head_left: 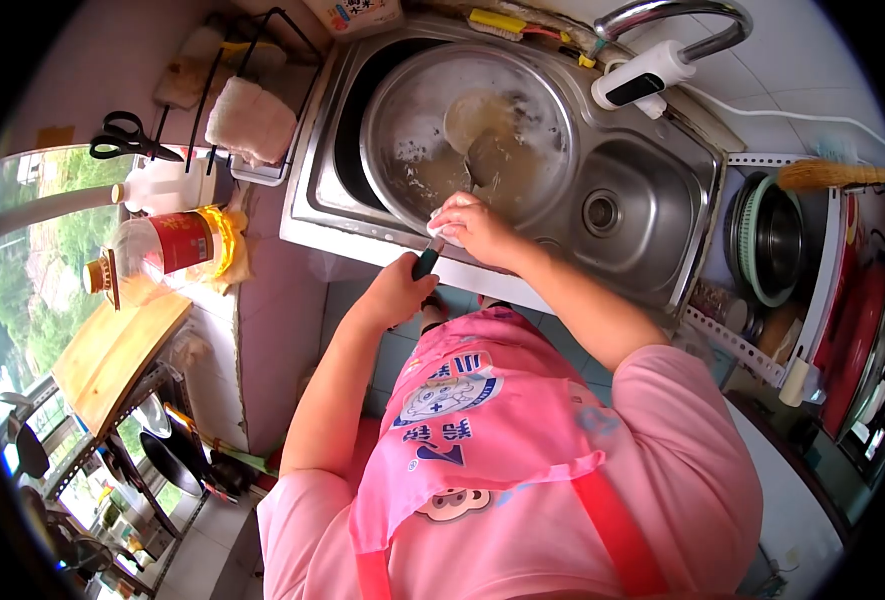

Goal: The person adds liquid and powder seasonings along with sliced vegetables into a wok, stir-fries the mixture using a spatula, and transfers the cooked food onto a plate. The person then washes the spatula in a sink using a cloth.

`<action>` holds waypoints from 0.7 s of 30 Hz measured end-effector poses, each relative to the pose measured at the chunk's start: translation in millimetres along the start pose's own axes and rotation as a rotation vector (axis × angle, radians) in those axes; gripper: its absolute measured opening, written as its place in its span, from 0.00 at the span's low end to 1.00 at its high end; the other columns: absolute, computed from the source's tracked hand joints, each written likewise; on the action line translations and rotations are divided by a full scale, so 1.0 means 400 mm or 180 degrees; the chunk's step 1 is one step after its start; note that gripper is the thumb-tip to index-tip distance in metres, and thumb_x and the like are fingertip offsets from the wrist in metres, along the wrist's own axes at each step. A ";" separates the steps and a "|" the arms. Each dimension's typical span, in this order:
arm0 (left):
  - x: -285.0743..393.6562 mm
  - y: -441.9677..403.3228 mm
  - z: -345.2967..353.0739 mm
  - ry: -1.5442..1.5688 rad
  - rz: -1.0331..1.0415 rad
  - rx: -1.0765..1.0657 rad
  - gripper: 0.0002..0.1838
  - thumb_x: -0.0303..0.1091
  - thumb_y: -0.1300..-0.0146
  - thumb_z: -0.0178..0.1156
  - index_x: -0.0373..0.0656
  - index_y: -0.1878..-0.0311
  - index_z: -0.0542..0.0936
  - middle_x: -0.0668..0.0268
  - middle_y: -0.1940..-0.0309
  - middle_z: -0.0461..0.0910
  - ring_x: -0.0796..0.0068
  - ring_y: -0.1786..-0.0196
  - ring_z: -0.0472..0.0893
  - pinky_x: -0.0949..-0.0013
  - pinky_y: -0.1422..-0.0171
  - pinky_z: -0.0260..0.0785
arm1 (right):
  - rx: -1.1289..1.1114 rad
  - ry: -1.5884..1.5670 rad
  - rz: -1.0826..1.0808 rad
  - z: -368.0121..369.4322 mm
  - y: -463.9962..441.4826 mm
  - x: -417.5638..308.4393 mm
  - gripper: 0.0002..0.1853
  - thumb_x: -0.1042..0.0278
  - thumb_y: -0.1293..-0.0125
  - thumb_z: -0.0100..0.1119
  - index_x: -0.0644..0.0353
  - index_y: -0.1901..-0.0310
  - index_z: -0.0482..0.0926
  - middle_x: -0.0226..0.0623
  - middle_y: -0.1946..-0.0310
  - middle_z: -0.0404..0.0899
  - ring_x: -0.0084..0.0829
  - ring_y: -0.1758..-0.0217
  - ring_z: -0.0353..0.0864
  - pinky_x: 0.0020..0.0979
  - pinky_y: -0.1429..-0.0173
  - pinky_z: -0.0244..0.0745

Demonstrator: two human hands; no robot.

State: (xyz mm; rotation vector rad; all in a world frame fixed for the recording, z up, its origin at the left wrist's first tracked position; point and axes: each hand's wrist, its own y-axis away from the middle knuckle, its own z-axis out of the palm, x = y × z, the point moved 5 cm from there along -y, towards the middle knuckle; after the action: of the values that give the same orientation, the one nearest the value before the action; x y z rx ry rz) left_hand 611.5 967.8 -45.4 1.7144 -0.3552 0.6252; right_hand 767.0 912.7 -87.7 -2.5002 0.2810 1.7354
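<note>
My left hand [399,291] is closed around the dark green handle [426,262] of a long cooking tool that looks like a spatula. Its metal head [484,158] lies over or in the cloudy water of a large round metal basin [370,150]; the murk and foam blur its exact shape. Farther up the shaft, my right hand [482,232] presses a small white cloth [444,230] around the tool near the basin's front rim. A pale round shape shows in the water beyond the head, too unclear to name.
The basin sits in the left bowl of a steel sink [652,215]. A faucet [652,75] arches at the back right. Scissors [130,138], a rack with a sponge [252,120] and a plastic bottle [167,248] stand left. Bowls [770,240] fill a right-hand shelf.
</note>
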 end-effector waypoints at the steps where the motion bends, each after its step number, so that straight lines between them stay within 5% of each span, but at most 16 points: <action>1: 0.026 0.010 -0.014 -0.0651 0.0127 0.0225 0.12 0.36 0.38 0.59 0.39 0.59 0.70 0.62 0.78 0.75 0.70 0.77 0.77 0.65 0.76 0.67 | -0.0155 -0.0060 0.0009 -0.003 -0.004 -0.025 0.09 0.80 0.44 0.61 0.62 0.60 0.83 0.41 0.60 0.75 0.38 0.55 0.78 0.34 0.49 0.73; 2: 0.024 0.009 -0.018 -0.0669 0.0134 0.0229 0.12 0.36 0.38 0.59 0.39 0.59 0.70 0.62 0.78 0.75 0.70 0.77 0.77 0.65 0.76 0.67 | -0.0137 -0.0061 0.0000 -0.013 -0.009 -0.042 0.09 0.80 0.44 0.61 0.62 0.60 0.83 0.41 0.60 0.75 0.38 0.55 0.78 0.34 0.49 0.73; 4: 0.082 0.032 -0.055 -0.2069 0.0889 0.1183 0.15 0.36 0.42 0.63 0.40 0.56 0.72 0.55 0.73 0.80 0.54 0.67 0.83 0.54 0.65 0.72 | -0.0174 0.0204 -0.0395 -0.028 -0.022 -0.074 0.11 0.81 0.46 0.63 0.62 0.59 0.81 0.41 0.61 0.75 0.40 0.57 0.78 0.35 0.53 0.74; 5: 0.091 0.039 -0.064 -0.2183 0.0637 0.1204 0.17 0.35 0.44 0.65 0.42 0.55 0.72 0.52 0.68 0.81 0.46 0.59 0.81 0.49 0.56 0.72 | -0.0063 0.0363 -0.0535 -0.031 -0.025 -0.068 0.11 0.81 0.48 0.64 0.62 0.61 0.79 0.42 0.63 0.75 0.42 0.57 0.78 0.37 0.54 0.75; 21: 0.048 0.031 -0.040 -0.2665 0.0351 0.1419 0.10 0.33 0.41 0.60 0.41 0.58 0.73 0.51 0.63 0.80 0.48 0.58 0.81 0.52 0.55 0.74 | 0.0550 0.1739 -0.0310 -0.140 -0.025 0.123 0.05 0.80 0.45 0.55 0.60 0.68 0.78 0.43 0.68 0.77 0.46 0.62 0.79 0.41 0.58 0.74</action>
State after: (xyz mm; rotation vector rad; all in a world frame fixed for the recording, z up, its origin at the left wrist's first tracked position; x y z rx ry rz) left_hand 616.9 982.3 -22.1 2.3533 -0.9531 0.0164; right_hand 837.2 907.9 -114.4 -2.7481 0.3185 0.9197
